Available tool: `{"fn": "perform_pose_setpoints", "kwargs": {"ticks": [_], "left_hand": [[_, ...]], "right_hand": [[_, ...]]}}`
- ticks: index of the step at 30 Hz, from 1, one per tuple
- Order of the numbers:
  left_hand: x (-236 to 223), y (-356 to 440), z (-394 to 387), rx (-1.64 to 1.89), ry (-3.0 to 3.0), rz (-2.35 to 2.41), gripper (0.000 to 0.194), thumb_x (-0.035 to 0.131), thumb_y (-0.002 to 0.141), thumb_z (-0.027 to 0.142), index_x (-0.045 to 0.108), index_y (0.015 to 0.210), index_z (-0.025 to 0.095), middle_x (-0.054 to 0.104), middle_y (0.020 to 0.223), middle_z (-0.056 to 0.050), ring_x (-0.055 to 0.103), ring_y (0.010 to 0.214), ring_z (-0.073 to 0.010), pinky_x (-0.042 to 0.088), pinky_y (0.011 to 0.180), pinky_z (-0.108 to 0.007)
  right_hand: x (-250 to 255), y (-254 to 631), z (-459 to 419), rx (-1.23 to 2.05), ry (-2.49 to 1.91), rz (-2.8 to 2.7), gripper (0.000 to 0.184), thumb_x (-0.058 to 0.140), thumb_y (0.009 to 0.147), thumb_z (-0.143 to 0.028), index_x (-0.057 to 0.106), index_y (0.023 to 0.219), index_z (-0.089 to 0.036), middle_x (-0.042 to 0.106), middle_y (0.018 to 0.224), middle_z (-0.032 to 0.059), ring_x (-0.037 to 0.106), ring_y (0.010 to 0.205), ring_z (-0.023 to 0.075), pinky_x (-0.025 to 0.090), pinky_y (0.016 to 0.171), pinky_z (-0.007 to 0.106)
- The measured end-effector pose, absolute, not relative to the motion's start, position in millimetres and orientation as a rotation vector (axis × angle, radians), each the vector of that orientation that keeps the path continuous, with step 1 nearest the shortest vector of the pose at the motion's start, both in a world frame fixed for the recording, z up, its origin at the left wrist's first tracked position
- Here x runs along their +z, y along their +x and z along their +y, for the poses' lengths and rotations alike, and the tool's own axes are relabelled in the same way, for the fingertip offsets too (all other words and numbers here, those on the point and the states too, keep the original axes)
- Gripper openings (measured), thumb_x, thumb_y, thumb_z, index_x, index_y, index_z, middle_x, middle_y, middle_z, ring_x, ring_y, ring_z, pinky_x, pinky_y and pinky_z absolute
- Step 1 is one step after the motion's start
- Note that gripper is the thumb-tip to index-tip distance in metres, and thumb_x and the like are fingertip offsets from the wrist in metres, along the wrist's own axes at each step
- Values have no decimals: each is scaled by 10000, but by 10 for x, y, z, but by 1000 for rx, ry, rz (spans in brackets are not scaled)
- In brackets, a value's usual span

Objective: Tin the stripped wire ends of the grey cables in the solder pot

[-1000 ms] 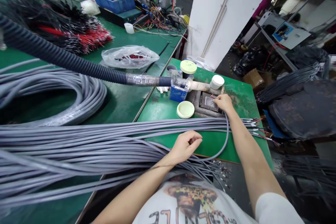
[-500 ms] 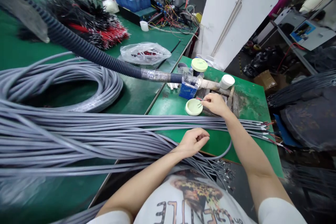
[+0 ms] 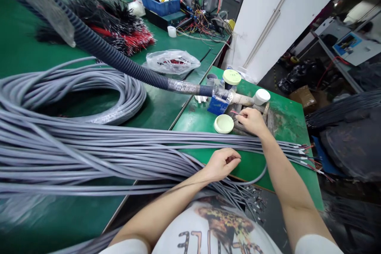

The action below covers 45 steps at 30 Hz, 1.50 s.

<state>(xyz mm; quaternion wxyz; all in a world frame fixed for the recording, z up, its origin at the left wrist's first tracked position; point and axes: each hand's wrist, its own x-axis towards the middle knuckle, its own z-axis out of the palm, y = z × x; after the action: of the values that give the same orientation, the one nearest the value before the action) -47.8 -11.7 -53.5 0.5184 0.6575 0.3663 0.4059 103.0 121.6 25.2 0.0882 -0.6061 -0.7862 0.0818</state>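
Observation:
My right hand pinches thin wires, some of them reddish, at the end of a cable. Their tips point left, above and beside a pale yellow-green shallow cup. From below my right forearm a grey cable curves back toward my left hand. My left hand is closed with its fingers curled under, just below the row of grey cables; whatever lies inside the fingers is hidden. Behind my right hand, a taped corrugated hose ends near a blue box.
A white cup and a lidded jar stand on the green side table. A coiled grey cable bundle lies to the left. Behind are a plastic bag, black and red wires and a blue bin.
My right hand has drawn the wires back from over the cup, up and slightly right of it. The view has shifted a little; my left hand stays in place, closed.

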Motion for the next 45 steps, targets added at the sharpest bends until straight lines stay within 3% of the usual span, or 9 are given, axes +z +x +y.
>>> {"fn": "perform_pose_setpoints", "kwargs": {"ticks": [8, 18, 24, 29, 33, 36, 38, 45], "left_hand": [[-540, -476, -113, 1004, 1585, 849, 165, 539, 851, 260, 670, 841, 160, 612, 718, -29, 509, 623, -116, 386, 583, -220], [-538, -474, -119, 1012, 1596, 853, 149, 548, 850, 242, 668, 842, 153, 604, 708, -24, 505, 619, -110, 387, 583, -214], [-544, -477, -114, 1013, 1607, 853, 154, 545, 852, 245, 667, 845, 151, 595, 703, -22, 501, 619, -109, 389, 589, -219], [-519, -464, -116, 1040, 1524, 851, 160, 579, 829, 269, 687, 814, 152, 606, 688, -25, 493, 605, -109, 386, 584, -232], [-486, -345, -43, 1169, 1064, 832, 197, 674, 753, 320, 682, 829, 139, 618, 674, -19, 494, 577, -94, 398, 565, -227], [-414, -193, 38, 1250, 691, 696, 348, 742, 674, 334, 651, 953, 146, 625, 703, -8, 527, 596, -91, 396, 539, -204], [-339, -91, 72, 1247, 545, 597, 396, 768, 641, 324, 636, 973, 153, 627, 733, -6, 531, 586, -79, 387, 526, -195], [-118, 23, 52, 1183, 334, 415, 281, 771, 648, 323, 592, 768, 143, 534, 658, 26, 488, 591, -65, 404, 574, -199]], "right_hand": [[113, 1819, 1379, 83, -2224, -2006, 275, 544, 736, -394, 696, 665, -177, 675, 666, 51, 578, 649, 175, 331, 560, 256], [-143, 1969, 1504, 100, -2309, -1948, 226, 574, 694, -347, 707, 635, -174, 699, 701, 92, 618, 719, 208, 370, 607, 264], [-93, 1972, 1461, 179, -2196, -1895, 251, 586, 684, -364, 666, 570, -155, 628, 594, 58, 568, 636, 185, 341, 574, 267], [161, 1803, 1122, 346, -1996, -1827, 316, 562, 742, -435, 652, 637, -152, 556, 563, -8, 504, 570, 130, 349, 546, 235], [373, 1507, 652, 705, -1643, -1648, 280, 638, 724, -407, 606, 597, -159, 481, 530, -36, 437, 535, 106, 338, 546, 237], [439, 1302, 358, 827, -1486, -1574, 274, 671, 724, -370, 580, 567, -165, 452, 539, -42, 413, 540, 100, 327, 546, 239], [442, 1207, 229, 858, -1442, -1543, 268, 678, 730, -349, 575, 562, -167, 449, 547, -43, 412, 544, 98, 331, 546, 237], [452, 1135, 4, 972, -1392, -1494, 183, 669, 754, -317, 630, 647, -174, 563, 605, -21, 501, 579, 114, 408, 561, 234]]}}
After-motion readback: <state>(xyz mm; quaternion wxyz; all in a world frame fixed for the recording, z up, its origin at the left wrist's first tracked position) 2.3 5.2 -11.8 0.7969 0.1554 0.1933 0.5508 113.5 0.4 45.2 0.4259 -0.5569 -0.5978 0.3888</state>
